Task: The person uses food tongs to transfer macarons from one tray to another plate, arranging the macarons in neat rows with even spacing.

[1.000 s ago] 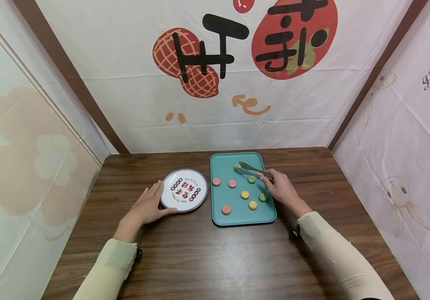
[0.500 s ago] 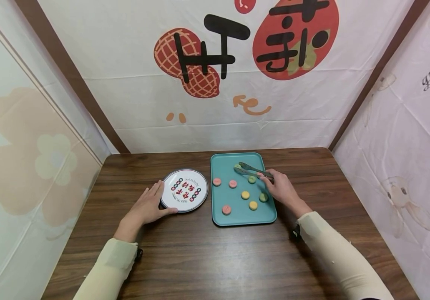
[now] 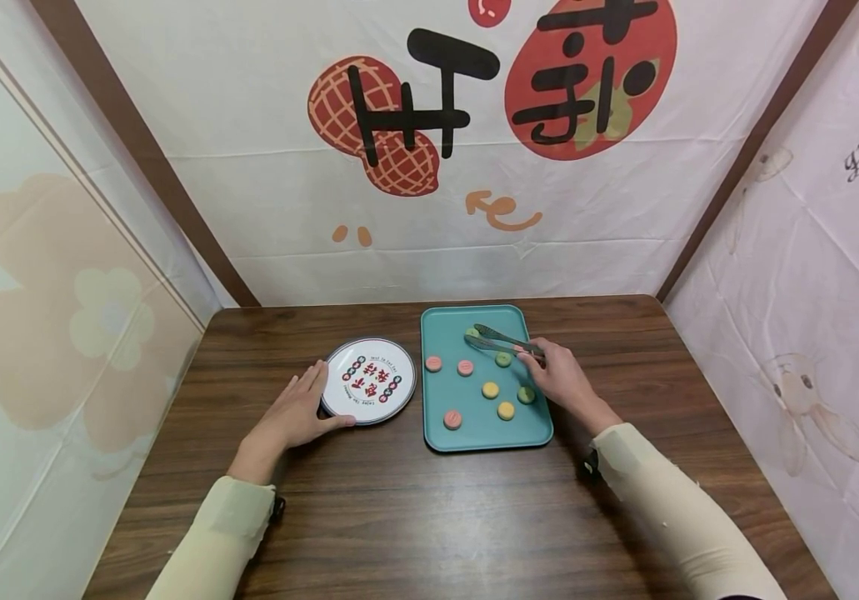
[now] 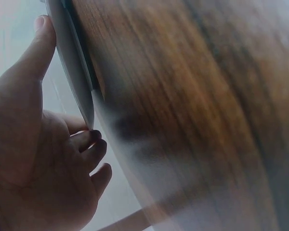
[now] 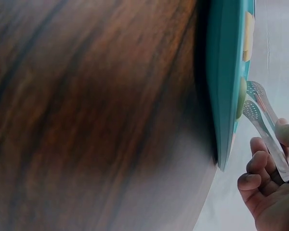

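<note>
My right hand (image 3: 560, 375) grips metal tongs (image 3: 504, 342) over the far part of a teal tray (image 3: 436, 321). The tongs' perforated tips (image 5: 253, 110) lie one on either side of a green macaron (image 3: 471, 332). A pink macaron (image 3: 516, 349) shows partly beneath the tongs' arms. On the left, my left hand (image 3: 294, 408) rests at the rim of a round white plate (image 3: 335, 379) with red lettering. Its fingers lie along the plate's left side and the thumb touches the near rim. In the left wrist view the fingertips (image 4: 94, 137) are right at the plate's edge.
Several more pink, green and yellow macarons lie spread over the tray, among them a yellow macaron (image 3: 490, 390) and a near pink macaron (image 3: 452, 419). Plate and tray stand side by side on a dark wooden table (image 3: 399, 517). A printed cloth wall (image 3: 279, 233) rises behind.
The tongs' tips have shifted slightly to the left, and the green macaron between them has moved a little left too. My left hand and the plate have stayed in place.
</note>
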Tool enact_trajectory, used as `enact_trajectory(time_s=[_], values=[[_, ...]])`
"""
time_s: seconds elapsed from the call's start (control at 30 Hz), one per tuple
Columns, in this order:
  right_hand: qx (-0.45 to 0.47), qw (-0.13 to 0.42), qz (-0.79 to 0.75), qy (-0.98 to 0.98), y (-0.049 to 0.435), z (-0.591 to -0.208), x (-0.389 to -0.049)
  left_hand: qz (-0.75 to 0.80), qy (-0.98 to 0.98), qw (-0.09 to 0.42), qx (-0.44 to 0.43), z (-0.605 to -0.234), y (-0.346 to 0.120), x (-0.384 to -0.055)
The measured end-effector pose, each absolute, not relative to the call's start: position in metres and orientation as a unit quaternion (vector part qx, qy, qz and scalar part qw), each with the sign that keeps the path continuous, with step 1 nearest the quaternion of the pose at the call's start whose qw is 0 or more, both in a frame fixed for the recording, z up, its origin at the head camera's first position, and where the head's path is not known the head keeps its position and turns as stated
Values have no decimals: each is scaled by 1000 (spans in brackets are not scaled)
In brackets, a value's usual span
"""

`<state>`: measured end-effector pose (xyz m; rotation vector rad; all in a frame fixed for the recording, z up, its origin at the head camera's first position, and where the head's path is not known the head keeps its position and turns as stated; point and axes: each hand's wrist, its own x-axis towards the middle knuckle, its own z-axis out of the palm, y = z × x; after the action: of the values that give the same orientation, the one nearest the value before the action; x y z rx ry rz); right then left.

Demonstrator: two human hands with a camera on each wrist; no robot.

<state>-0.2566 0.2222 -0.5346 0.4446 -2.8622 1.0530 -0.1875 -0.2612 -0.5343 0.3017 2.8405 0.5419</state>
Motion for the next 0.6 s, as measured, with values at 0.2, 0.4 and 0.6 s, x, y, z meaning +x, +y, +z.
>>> enact_trajectory(time_s=[0.2, 0.4, 0.6], values=[[153, 36, 346, -925, 222, -535, -258, 185, 970, 117, 101, -534, -261, -188], [163, 46, 349, -922, 220, -536, -257, 183, 971, 115, 102, -535, -261, -188], [168, 49, 349, -921, 216, -533, -255, 181, 971, 116, 104, -535, -261, -188]])
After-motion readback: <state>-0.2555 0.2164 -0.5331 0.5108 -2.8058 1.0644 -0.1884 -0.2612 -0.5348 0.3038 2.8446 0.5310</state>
